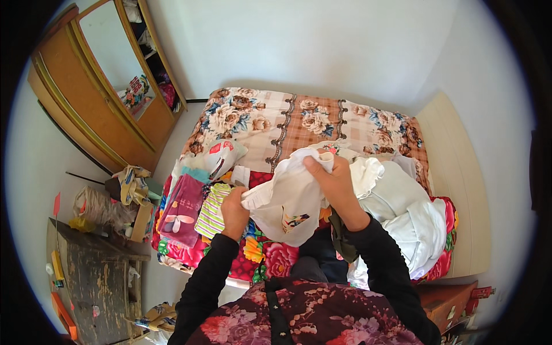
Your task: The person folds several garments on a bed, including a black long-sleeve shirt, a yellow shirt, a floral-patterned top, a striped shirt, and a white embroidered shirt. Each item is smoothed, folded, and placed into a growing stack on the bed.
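Note:
Stretched between my two hands is a white garment (pixel 287 198) with a small dark, multicoloured print low on its front. My left hand (pixel 234 214) is closed on its left edge, and my right hand (pixel 338 187) pinches its upper right edge, thumb on top. The cloth hangs above the bed's near part and my lap. Just left of my left hand lie a green-striped folded cloth (pixel 213 211) and a maroon bag with a pale flower (pixel 183 210). To the right of my right hand spreads a heap of white and pale clothes (pixel 402 195).
A bed with a brown floral cover (pixel 313 118) and red floral blanket (pixel 280 259) lies before me. A white plastic bag (pixel 224 156) sits on its left side. A wardrobe with a mirror (pixel 109 52) stands far left, a worn dark table (pixel 95 282) near left, a headboard (pixel 460 190) right.

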